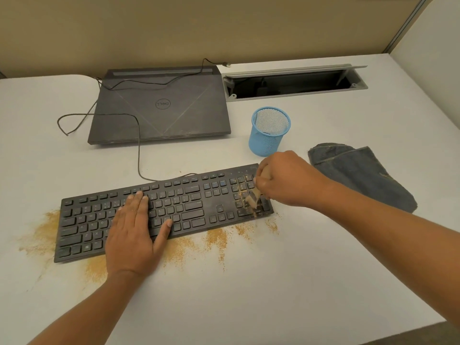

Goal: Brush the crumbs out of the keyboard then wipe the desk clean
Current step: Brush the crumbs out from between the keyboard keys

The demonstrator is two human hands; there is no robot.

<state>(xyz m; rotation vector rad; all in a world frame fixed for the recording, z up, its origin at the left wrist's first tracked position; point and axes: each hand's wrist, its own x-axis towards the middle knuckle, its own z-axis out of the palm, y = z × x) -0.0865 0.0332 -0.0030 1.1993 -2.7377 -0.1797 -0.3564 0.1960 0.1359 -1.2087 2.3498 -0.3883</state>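
Observation:
A black keyboard (194, 202) lies slanted on the white desk (249, 282). My left hand (132, 232) rests flat on its left-middle keys, fingers spread. My right hand (286, 180) is shut on a small wooden-handled brush (255, 196), whose bristles touch the number pad at the keyboard's right end. Tan crumbs (216, 239) lie on the number pad and are scattered on the desk along the keyboard's front edge and at its left end. A folded blue-grey cloth (361, 173) lies to the right of my right hand.
A closed dark laptop (159, 108) sits behind the keyboard, with thin black cables looping over and beside it. A blue mesh pen cup (268, 131) stands just behind my right hand. An open cable hatch (293, 83) is at the back right.

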